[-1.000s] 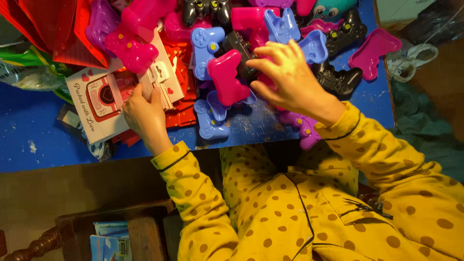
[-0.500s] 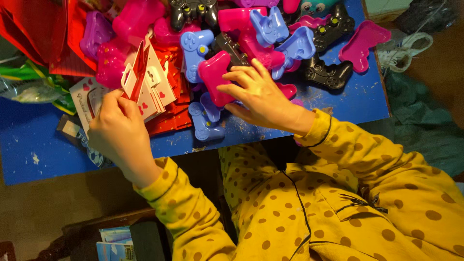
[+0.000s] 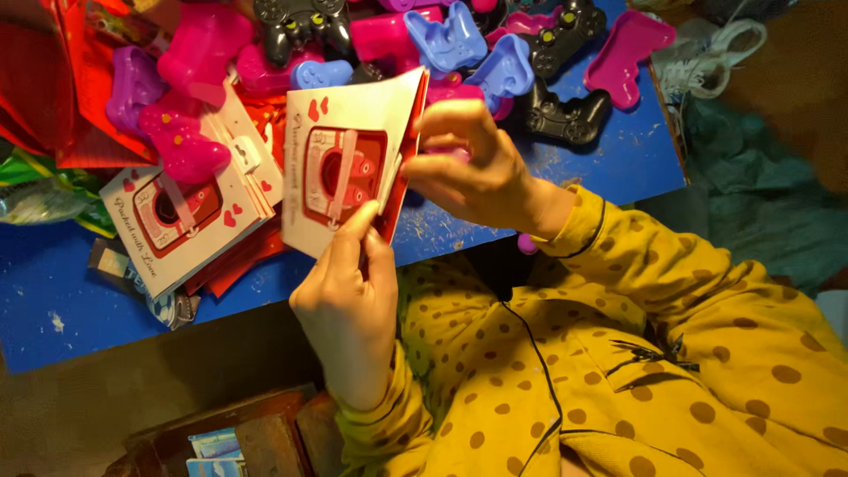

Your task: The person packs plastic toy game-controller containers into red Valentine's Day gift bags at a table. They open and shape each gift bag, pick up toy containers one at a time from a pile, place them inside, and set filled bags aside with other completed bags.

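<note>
The white card sleeve, printed with a red picture and small hearts and red on its inner faces, was up off the blue table, held between my two hands above the table's near edge. My left hand pinched its lower corner, thumb and forefinger pressed together on the card. My right hand gripped the folded right edge, fingers curled round it and closed on the card; something pink showed just behind those fingers, but I could not tell whether I held it.

Just left of the sleeve lay a stack of matching cards, tilted, with a pink controller-shaped shell resting on top. Beyond them the table was heaped with more such shells in pink, purple and blue, plus black game controllers. Red foil packaging crowded the far left corner.
</note>
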